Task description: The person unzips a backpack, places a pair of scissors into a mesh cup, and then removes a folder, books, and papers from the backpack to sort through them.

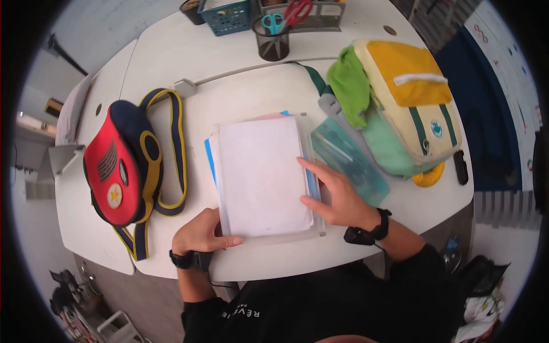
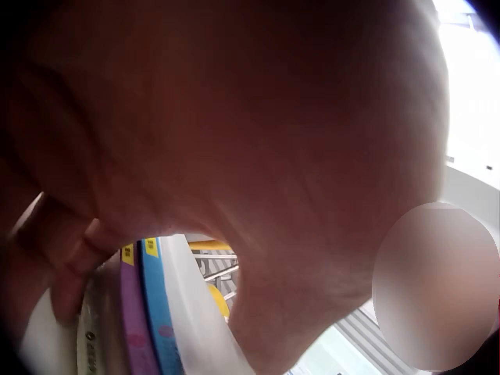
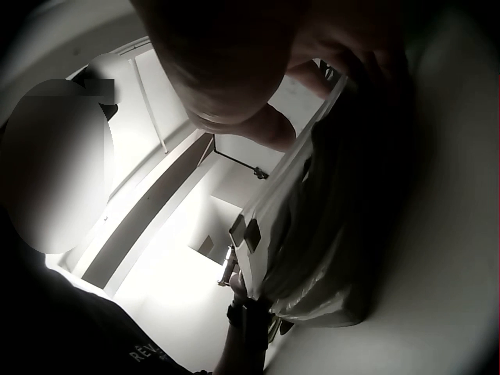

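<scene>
A clear plastic document case (image 1: 315, 220) lies near the table's front edge, topped by white paper (image 1: 263, 177). Blue edges (image 1: 210, 157) stick out at its left, with a pink one at the top. At the lower left corner my left hand (image 1: 201, 233) grips the stack, thumb across the front edge. Purple (image 2: 134, 312) and blue (image 2: 160, 305) book edges show beside its fingers in the left wrist view. My right hand (image 1: 343, 197) holds the right side, thumb and index finger over the paper. Its other fingers are partly hidden. The case's side (image 3: 312, 258) fills the middle of the right wrist view.
A red and navy backpack (image 1: 123, 166) with looped straps lies at the left. On the right are a cream, yellow and green backpack (image 1: 409, 108) and a translucent teal pouch (image 1: 349, 160). A mesh pen cup (image 1: 272, 46) with scissors and a blue basket (image 1: 227, 19) stand behind.
</scene>
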Tool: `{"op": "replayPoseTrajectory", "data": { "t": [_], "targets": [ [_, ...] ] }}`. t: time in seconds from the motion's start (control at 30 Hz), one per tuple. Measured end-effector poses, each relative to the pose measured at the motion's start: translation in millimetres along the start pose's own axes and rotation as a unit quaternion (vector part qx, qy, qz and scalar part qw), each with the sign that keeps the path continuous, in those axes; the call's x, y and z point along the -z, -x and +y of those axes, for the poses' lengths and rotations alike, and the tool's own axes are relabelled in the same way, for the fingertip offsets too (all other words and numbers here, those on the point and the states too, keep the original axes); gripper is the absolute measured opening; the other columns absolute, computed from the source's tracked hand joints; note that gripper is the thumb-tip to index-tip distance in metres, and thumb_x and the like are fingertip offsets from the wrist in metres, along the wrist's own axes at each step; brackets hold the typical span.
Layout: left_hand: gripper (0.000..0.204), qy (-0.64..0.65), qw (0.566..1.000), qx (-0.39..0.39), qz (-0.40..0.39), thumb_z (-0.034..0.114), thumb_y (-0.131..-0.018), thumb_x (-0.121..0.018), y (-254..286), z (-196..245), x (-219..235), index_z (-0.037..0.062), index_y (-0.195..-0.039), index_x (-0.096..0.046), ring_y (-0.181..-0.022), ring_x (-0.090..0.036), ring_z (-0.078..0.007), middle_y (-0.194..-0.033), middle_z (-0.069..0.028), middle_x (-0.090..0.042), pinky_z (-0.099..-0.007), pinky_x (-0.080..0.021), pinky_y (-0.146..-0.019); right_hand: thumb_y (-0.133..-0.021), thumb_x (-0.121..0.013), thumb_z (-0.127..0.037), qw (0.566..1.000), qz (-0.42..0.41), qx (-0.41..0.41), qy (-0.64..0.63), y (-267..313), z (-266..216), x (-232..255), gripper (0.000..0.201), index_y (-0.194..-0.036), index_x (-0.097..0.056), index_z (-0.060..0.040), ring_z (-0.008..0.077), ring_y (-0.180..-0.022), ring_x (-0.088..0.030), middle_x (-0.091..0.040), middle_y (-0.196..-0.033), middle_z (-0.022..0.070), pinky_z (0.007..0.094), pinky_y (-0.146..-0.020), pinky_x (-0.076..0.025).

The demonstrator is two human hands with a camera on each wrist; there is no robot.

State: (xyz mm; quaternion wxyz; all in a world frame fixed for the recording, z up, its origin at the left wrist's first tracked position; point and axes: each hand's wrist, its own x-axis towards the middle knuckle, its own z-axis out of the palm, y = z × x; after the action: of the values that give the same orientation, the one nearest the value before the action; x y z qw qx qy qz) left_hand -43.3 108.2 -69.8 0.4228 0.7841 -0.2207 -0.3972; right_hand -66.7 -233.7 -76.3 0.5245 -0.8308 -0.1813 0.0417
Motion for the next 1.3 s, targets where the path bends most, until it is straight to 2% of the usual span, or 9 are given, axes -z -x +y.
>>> {"op": "replayPoseTrajectory", "data": {
  "t": [0.37, 0.43, 0.7, 0.8, 0.9, 0.97, 1.0, 1.1, 1.3],
  "targets": [
    [0.055, 0.087, 0.996, 0.014, -0.002, 0.040, -0.081, -0.081, 8.5, 2.3, -10.4, -0.0070, -0.104, -0.063, -0.063, -0.062, -0.0108, -0.070, -0.0041, -0.066, -0.0264, -0.051, -0.058, -0.084, -0.070, -0.018, 0.999, 0.005, -0.001, 0.049, 11.9, 6.0, -3.5, 0.064, -0.141, -0.047, -0.0030, 0.0390, -0.116, -0.054, -0.055, -0.125, 0.0205, 0.0431, -0.100, -0.044],
    [0.060, 0.105, 0.994, 0.011, 0.010, 0.044, -0.079, -0.082, 7.9, 0.9, -12.3, -0.0077, -0.103, -0.063, -0.064, -0.066, -0.0129, -0.072, -0.0062, -0.069, -0.0265, -0.051, -0.058, -0.083, -0.071, -0.016, 0.994, 0.029, 0.088, 0.066, 13.3, 18.5, -9.4, 0.065, -0.142, -0.046, -0.0035, 0.0381, -0.114, -0.054, -0.056, -0.123, 0.0210, 0.0424, -0.098, -0.044],
    [0.079, 0.163, 0.985, 0.037, -0.051, 0.045, -0.067, -0.091, 13.5, -28.1, 0.7, -0.0131, -0.110, -0.058, -0.075, -0.072, -0.0248, -0.086, -0.0164, -0.071, -0.0329, -0.058, -0.066, -0.080, -0.071, -0.019, 0.997, 0.013, 0.079, 0.011, 15.3, 24.4, -8.7, 0.065, -0.138, -0.048, 0.0009, 0.0387, -0.116, -0.054, -0.056, -0.122, 0.0226, 0.0430, -0.099, -0.044],
    [0.072, 0.154, 0.986, 0.062, 0.031, 0.036, -0.067, -0.091, 16.3, -17.1, -11.4, -0.0135, -0.108, -0.059, -0.075, -0.072, -0.0249, -0.087, -0.0159, -0.071, -0.0334, -0.058, -0.065, -0.079, -0.072, -0.020, 0.992, 0.041, 0.112, 0.026, 13.3, 36.3, -16.3, 0.066, -0.137, -0.048, 0.0014, 0.0388, -0.114, -0.055, -0.057, -0.121, 0.0229, 0.0430, -0.098, -0.045],
    [0.093, 0.103, 0.994, 0.044, 0.001, 0.042, -0.068, -0.090, 18.4, -54.3, 0.0, -0.0130, -0.125, -0.041, -0.072, -0.070, -0.0299, -0.091, -0.0209, -0.067, -0.0398, -0.059, -0.063, -0.078, -0.072, -0.020, 0.986, 0.054, 0.148, 0.047, 10.3, 41.1, -22.7, 0.065, -0.136, -0.049, 0.0016, 0.0390, -0.112, -0.054, -0.057, -0.117, 0.0226, 0.0439, -0.095, -0.045],
    [0.046, 0.061, 0.986, 0.129, -0.087, 0.024, -0.094, -0.069, 26.1, -58.7, 17.7, 0.0010, -0.128, -0.049, -0.071, -0.071, -0.0292, -0.091, -0.0170, -0.069, -0.0400, -0.059, -0.056, -0.078, -0.072, -0.021, 0.983, 0.043, 0.170, 0.055, 9.0, 43.9, -22.2, 0.064, -0.134, -0.050, 0.0021, 0.0392, -0.109, -0.054, -0.057, -0.112, 0.0223, 0.0446, -0.094, -0.045],
    [0.039, -0.096, 0.986, 0.097, -0.096, 0.021, -0.096, -0.065, 26.9, -89.5, 37.3, 0.0007, -0.126, -0.050, -0.061, -0.062, -0.0181, -0.095, -0.0172, -0.069, -0.0298, -0.051, -0.053, -0.078, -0.072, -0.023, 0.982, 0.041, 0.175, 0.053, 5.0, 48.1, -24.7, 0.064, -0.132, -0.051, 0.0028, 0.0393, -0.108, -0.055, -0.057, -0.111, 0.0226, 0.0444, -0.094, -0.046],
    [0.053, -0.026, 0.996, 0.038, -0.074, 0.026, -0.091, -0.072, 21.2, -72.5, 30.7, -0.0064, -0.126, -0.047, -0.095, -0.062, -0.0229, -0.105, -0.0146, -0.065, -0.0370, -0.051, -0.084, -0.077, -0.071, -0.027, 0.978, 0.061, 0.185, 0.072, -3.8, 57.2, -28.4, 0.064, -0.130, -0.053, 0.0047, 0.0392, -0.104, -0.058, -0.061, -0.106, 0.0233, 0.0439, -0.092, -0.048],
    [0.070, 0.009, 0.997, 0.072, 0.019, 0.022, -0.091, -0.073, 28.6, -66.9, 20.1, -0.0073, -0.140, -0.032, -0.106, -0.056, -0.0263, -0.125, -0.0212, -0.054, -0.0422, -0.048, -0.090, -0.074, -0.071, -0.034, 0.978, 0.045, 0.171, 0.107, -15.4, 58.5, -33.2, 0.069, -0.130, -0.055, 0.0040, 0.0397, -0.105, -0.061, -0.066, -0.104, 0.0250, 0.0461, -0.092, -0.049]
  ]
}}
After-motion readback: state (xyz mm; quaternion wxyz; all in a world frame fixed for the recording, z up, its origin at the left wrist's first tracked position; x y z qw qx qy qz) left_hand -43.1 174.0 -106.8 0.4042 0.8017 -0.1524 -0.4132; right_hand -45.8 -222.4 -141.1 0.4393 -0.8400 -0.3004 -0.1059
